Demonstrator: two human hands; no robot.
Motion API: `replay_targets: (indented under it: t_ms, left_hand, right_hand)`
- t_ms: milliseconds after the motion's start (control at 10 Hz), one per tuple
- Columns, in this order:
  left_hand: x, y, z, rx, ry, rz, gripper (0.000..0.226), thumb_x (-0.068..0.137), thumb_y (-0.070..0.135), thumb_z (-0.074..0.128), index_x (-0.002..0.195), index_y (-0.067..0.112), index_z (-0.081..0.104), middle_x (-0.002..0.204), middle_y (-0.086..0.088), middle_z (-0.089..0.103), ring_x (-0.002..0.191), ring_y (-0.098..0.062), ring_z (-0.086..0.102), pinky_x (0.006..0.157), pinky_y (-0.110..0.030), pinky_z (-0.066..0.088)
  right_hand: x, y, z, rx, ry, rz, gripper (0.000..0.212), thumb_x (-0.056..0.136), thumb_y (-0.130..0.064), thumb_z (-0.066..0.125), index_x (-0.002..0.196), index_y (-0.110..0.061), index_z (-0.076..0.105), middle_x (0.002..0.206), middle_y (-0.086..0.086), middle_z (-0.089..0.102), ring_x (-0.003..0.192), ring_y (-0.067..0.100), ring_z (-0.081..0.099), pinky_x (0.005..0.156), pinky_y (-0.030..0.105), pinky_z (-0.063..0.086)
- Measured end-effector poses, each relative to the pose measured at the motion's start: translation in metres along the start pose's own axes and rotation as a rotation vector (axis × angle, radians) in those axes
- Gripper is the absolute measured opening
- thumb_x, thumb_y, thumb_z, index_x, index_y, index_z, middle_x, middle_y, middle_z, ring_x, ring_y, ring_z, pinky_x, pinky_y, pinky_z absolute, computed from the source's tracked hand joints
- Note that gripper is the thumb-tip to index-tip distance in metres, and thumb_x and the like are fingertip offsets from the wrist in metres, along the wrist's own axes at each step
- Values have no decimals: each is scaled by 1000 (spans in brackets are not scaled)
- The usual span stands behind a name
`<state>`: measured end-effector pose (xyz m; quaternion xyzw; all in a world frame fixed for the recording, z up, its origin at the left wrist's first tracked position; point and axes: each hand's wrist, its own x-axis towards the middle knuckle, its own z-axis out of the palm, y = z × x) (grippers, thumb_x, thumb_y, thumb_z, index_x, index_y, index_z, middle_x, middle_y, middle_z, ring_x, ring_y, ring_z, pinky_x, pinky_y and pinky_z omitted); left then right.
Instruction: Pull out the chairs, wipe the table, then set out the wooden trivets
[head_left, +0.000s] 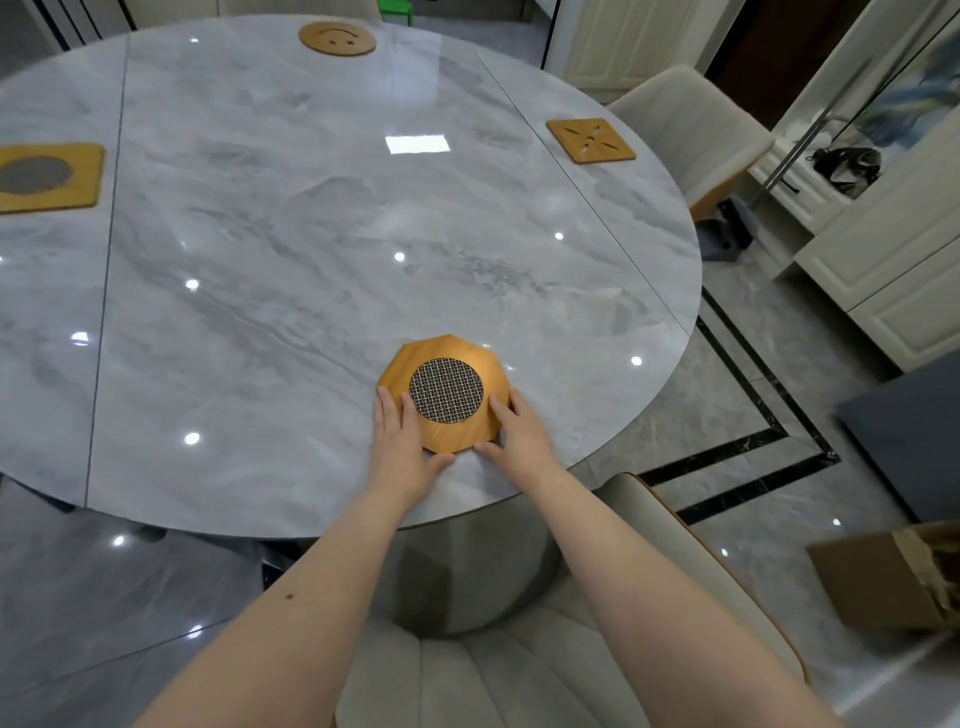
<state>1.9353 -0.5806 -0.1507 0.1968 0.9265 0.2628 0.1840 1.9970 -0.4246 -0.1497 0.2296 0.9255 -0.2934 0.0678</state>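
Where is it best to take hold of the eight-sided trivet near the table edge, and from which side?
Probably by its wooden rim, from the near left and right sides, where the left hand and right hand already rest. The trivet lies flat on the table, so only its thin edges offer purchase; the mesh centre gives none.

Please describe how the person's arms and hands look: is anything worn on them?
Both forearms are bare, with no sleeves in view. The left hand and right hand wear no gloves, and no rings, watch or bracelet show. A small dark mark sits on the left forearm.
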Motion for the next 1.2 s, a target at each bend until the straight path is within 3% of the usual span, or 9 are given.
replay_targets:
  t_ms: [300,600,800,900,1100,1200]
  left_hand:
    - [0,2,-1,13,-12,-16,108,82,44,67,150,1,-5,154,-21,-21,144,-31,-19,118,-35,-3]
    - [-1,3,-3,36,-19,-22,108,83,46,66,150,2,-7,154,-20,-23,144,-30,-20,118,-35,-3]
    - [-1,3,-7,24,-26,-29,108,81,45,67,150,4,-5,155,-18,-20,144,-29,-18,119,-36,-1]
    - [0,4,-12,0,-34,-47,105,80,45,69,151,6,1,157,-16,-13,146,-27,-11,119,-36,6]
    - [8,11,-41,59,99,56,71,90,41,57,145,8,27,148,-12,34,137,-27,29,112,-34,25]
    - [12,16,-61,95,166,130,54,94,33,52,140,9,35,142,-10,42,129,-27,39,105,-34,33]
  right_hand:
    - [0,0,-1,21,-4,2,81,87,-27,67,152,-15,21,159,5,13,146,22,16,118,34,21]
    - [0,0,4,6,-2,12,82,87,-31,67,152,-18,19,159,4,12,146,22,15,118,41,24]
    - [-2,-2,-2,-31,-50,23,81,90,-33,63,153,-17,15,160,5,5,147,23,10,120,38,18]
    - [-1,-8,-13,-65,-57,53,69,94,-38,54,152,-18,22,160,5,11,146,24,14,119,38,19]
    - [-5,-35,-29,-88,33,46,52,99,-34,46,146,-16,35,155,8,27,141,26,26,113,36,24]
    - [-3,-58,-34,-74,102,31,42,100,-25,43,140,-15,45,140,11,47,130,28,40,105,36,33]
